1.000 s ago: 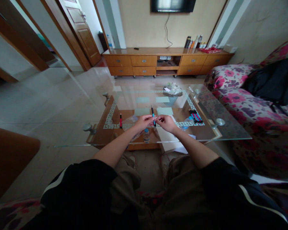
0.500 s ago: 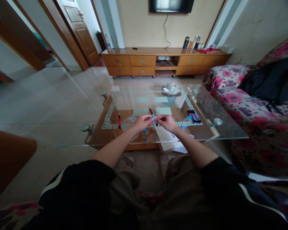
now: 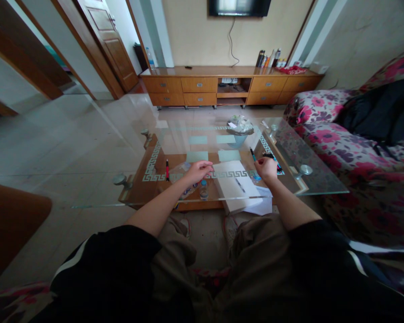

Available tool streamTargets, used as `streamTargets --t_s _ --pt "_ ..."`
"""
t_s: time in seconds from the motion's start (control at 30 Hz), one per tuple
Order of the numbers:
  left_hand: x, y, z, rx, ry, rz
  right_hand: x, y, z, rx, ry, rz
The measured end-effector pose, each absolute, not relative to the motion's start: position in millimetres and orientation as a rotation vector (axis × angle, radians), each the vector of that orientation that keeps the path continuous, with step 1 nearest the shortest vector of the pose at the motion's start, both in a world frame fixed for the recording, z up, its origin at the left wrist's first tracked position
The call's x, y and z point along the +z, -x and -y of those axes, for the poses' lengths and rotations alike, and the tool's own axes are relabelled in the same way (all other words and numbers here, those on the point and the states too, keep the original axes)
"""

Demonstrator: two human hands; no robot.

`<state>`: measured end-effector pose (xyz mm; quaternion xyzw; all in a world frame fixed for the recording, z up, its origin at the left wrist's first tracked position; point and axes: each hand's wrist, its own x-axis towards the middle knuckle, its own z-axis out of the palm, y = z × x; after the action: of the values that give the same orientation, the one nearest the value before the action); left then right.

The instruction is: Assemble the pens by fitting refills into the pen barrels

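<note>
My right hand [image 3: 266, 168] is closed on a blue and black pen [image 3: 252, 154], whose dark end sticks up past the fingers. It is over the right part of the glass table, beside a group of pens [image 3: 278, 165] that it partly covers. My left hand [image 3: 201, 170] stays above the middle of the table's near side, fingers loosely bent and apart, with nothing seen in them. To its left a red and black pen [image 3: 167, 170] lies alone on the glass.
Below the glass tabletop [image 3: 185, 130] are a white box [image 3: 229, 190] with a grey pen [image 3: 239, 185] on it, a small bottle [image 3: 204, 190] and plastic packaging. A full waste basket [image 3: 237, 140] stands beyond. A flowered sofa [image 3: 326, 134] flanks the right side.
My right hand has carried the blue and black pen from the middle to the right, beside the group of pens. My left hand has let go of it and stayed near the middle.
</note>
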<state>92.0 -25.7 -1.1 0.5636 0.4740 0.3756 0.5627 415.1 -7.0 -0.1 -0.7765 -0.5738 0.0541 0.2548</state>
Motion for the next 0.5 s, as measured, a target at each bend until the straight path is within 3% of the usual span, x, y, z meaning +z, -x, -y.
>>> streamTargets --t_s 0.5 --pt "-10.0 -84.7 21.0 0.873 -1.453 -1.128 -10.4 -445.7 14.6 -0.005 2.325 1.460"
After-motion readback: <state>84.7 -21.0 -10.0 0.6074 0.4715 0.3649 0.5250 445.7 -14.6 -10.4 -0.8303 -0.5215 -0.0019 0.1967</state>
